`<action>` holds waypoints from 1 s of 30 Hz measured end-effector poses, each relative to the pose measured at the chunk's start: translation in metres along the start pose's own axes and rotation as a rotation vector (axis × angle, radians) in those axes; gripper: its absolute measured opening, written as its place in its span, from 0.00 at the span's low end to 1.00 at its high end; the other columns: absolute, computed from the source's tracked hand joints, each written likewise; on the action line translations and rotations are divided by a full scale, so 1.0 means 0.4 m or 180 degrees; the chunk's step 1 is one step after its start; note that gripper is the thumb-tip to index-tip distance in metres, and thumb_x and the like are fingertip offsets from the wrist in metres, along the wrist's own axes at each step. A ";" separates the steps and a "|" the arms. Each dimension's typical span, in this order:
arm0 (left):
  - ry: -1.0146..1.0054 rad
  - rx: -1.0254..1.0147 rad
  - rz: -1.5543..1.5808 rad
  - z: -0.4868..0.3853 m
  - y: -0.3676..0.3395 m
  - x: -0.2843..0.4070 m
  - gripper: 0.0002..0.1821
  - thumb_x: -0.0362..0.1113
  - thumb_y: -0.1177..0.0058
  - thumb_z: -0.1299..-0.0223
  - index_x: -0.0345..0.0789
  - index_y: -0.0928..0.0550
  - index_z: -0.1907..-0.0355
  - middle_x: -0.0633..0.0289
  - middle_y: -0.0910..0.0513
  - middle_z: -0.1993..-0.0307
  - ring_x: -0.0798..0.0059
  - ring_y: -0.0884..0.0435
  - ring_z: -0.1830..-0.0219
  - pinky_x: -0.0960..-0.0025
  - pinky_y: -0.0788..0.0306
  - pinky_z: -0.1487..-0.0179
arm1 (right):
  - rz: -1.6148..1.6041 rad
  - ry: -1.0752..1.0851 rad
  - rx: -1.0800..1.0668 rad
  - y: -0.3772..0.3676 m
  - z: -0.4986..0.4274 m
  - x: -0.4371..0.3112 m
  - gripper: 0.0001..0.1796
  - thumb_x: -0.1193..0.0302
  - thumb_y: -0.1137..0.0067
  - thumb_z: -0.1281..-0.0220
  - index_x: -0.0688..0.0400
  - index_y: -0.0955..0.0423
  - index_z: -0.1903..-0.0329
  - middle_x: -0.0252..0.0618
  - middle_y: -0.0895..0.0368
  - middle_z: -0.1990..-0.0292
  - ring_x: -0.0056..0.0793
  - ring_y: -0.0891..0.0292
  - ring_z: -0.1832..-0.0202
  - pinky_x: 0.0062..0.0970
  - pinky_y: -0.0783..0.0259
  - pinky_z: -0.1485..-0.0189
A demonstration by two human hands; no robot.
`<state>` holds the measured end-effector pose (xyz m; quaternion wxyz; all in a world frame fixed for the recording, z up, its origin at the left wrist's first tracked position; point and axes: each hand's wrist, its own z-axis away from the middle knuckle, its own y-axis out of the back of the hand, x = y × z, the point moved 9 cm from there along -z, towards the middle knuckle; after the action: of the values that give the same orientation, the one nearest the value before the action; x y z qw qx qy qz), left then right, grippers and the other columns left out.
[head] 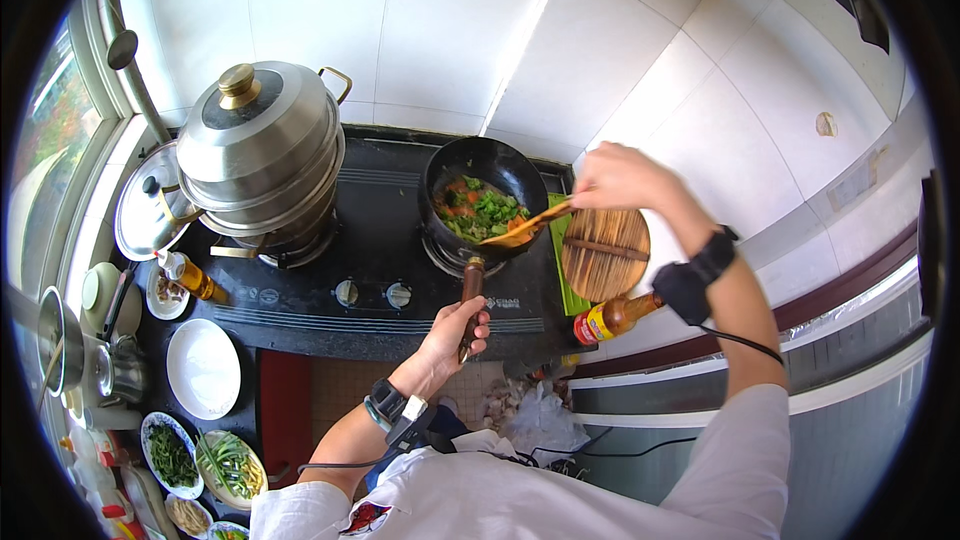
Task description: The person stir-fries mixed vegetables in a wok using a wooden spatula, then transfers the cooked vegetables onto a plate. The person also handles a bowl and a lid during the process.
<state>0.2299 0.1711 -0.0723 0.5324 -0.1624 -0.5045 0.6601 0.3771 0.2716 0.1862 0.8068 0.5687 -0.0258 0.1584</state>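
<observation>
My left hand (454, 334) grips the wooden handle of a black wok (525, 174), which sits tilted over the right burner of a black gas stove. Chopped green vegetables (491, 211) and orange pieces lie inside the wok. My right hand (619, 178) is closed on the upper end of a wooden spatula (529, 228), whose blade rests at the wok's right side among the food. Below that hand, a round wooden lid (606, 255) lies on a green board (559, 255). A sauce bottle (611, 319) stands near the counter's right edge.
A large steel steamer pot (259, 146) occupies the left burner, with a glass lid (146, 202) behind it. An oil bottle (191, 277), a white plate (203, 369), a plate of scallions (231, 469) and a dish of leafy greens (171, 454) stand on the left counter. Tiled wall rises behind the stove.
</observation>
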 end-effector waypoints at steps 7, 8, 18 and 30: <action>0.0011 0.0014 0.0000 -0.003 -0.005 0.007 0.08 0.37 0.49 0.31 0.37 0.31 0.60 0.68 0.28 0.73 0.84 0.31 0.78 0.80 0.39 0.82 | 0.0497 -0.0792 0.0878 -0.050 -0.055 -0.040 0.16 0.62 0.42 0.40 0.61 0.17 0.74 0.50 0.17 0.75 0.46 0.18 0.68 0.40 0.22 0.62; 0.0031 0.0018 -0.0003 -0.003 -0.005 0.006 0.08 0.37 0.49 0.30 0.37 0.31 0.60 0.68 0.28 0.73 0.84 0.31 0.78 0.80 0.40 0.82 | 0.0391 -0.0905 0.0875 -0.042 -0.029 -0.013 0.16 0.63 0.43 0.40 0.62 0.17 0.74 0.51 0.17 0.75 0.46 0.18 0.68 0.40 0.22 0.62; 0.0001 -0.0056 0.0087 -0.007 -0.009 0.007 0.08 0.36 0.49 0.31 0.37 0.31 0.59 0.68 0.28 0.73 0.83 0.31 0.78 0.80 0.39 0.82 | -0.3331 -0.2060 0.0388 -0.428 -0.034 0.231 0.21 0.58 0.46 0.31 0.63 0.20 0.71 0.34 0.22 0.83 0.20 0.30 0.86 0.24 0.32 0.82; 0.0010 0.0015 0.0008 -0.003 -0.003 0.006 0.08 0.36 0.49 0.30 0.36 0.30 0.58 0.67 0.28 0.73 0.83 0.31 0.78 0.80 0.40 0.82 | -0.1229 -0.1286 0.1187 -0.214 0.056 0.183 0.12 0.58 0.41 0.38 0.48 0.15 0.60 0.43 0.18 0.76 0.44 0.21 0.74 0.36 0.26 0.68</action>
<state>0.2305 0.1738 -0.0708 0.5327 -0.1628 -0.5020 0.6616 0.4741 0.2414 0.1324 0.6824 0.7208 -0.0477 -0.1113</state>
